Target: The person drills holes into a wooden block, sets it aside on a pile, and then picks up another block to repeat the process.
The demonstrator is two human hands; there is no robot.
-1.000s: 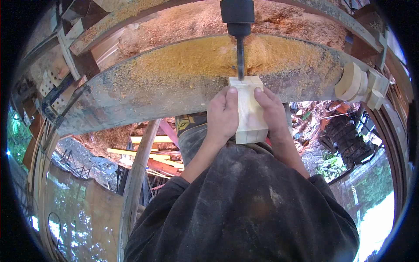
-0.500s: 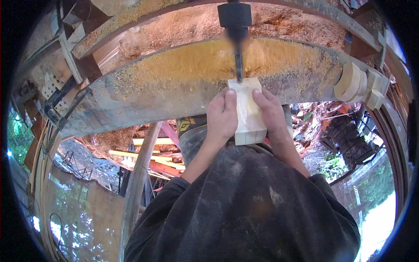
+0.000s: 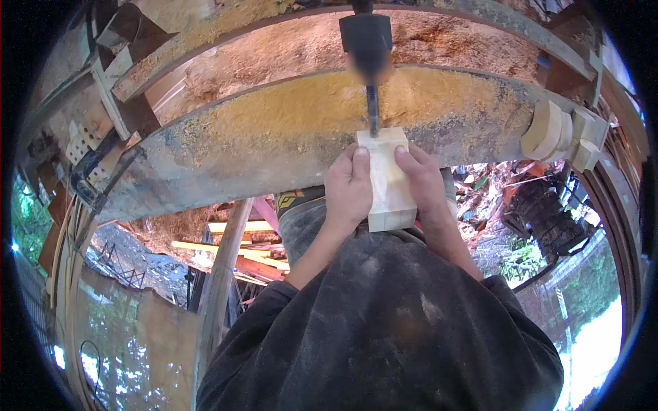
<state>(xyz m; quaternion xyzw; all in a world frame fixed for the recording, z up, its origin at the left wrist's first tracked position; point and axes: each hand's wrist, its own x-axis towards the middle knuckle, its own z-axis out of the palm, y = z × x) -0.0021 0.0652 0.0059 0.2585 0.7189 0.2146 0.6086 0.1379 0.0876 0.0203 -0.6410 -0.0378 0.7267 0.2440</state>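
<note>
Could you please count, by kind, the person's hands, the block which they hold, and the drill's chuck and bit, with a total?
Left hand and right hand: 2
Wooden block: 1
Drill chuck: 1
Drill bit: 1
Total: 5

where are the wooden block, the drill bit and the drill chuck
Wooden block (image 3: 388,179): head view, middle of its upper face
Drill bit (image 3: 373,111): head view, middle of its shaft
Drill chuck (image 3: 366,35): head view, its dark body

I'm in a woodworking workshop: a drill (image 3: 365,33) at twelve o'clock, sawdust (image 3: 274,106) across my counter (image 3: 233,171), wood strips (image 3: 195,245) at eight o'clock.
</note>
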